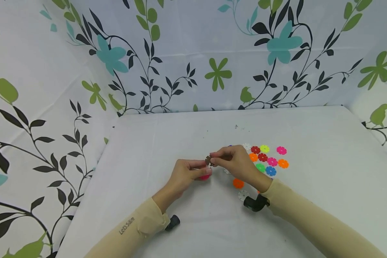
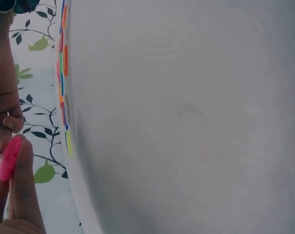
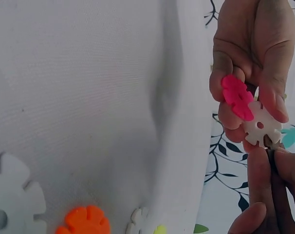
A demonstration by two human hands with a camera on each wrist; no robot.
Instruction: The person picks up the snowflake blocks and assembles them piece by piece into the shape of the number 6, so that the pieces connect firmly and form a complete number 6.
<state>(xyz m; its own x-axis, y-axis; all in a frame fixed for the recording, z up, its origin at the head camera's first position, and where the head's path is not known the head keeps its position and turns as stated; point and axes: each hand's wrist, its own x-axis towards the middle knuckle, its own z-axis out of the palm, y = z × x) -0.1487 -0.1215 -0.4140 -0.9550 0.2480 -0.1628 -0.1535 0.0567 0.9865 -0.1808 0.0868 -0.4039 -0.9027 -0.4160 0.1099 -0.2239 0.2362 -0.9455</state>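
Just left of the table's middle, my left hand (image 1: 187, 175) grips a pink notched flower-shaped disc (image 3: 237, 97) and a white one (image 3: 262, 126). The two meet at an angle, edge to edge, in the right wrist view. Thumb and fingers of my right hand (image 1: 237, 163) pinch a brown disc (image 1: 208, 160) of the same kind. Its edge is right at the white disc's lower rim, and the fingers partly hide it. From the left wrist, the pink disc (image 2: 10, 158) shows against the fingertips.
Several loose discs lie on the white table (image 1: 325, 200) beyond and under my right forearm, among them an orange disc (image 1: 238, 183), a blue disc (image 1: 271, 171) and a yellow disc (image 1: 264, 148). A leaf-patterned curtain (image 1: 180, 53) hangs behind the table.
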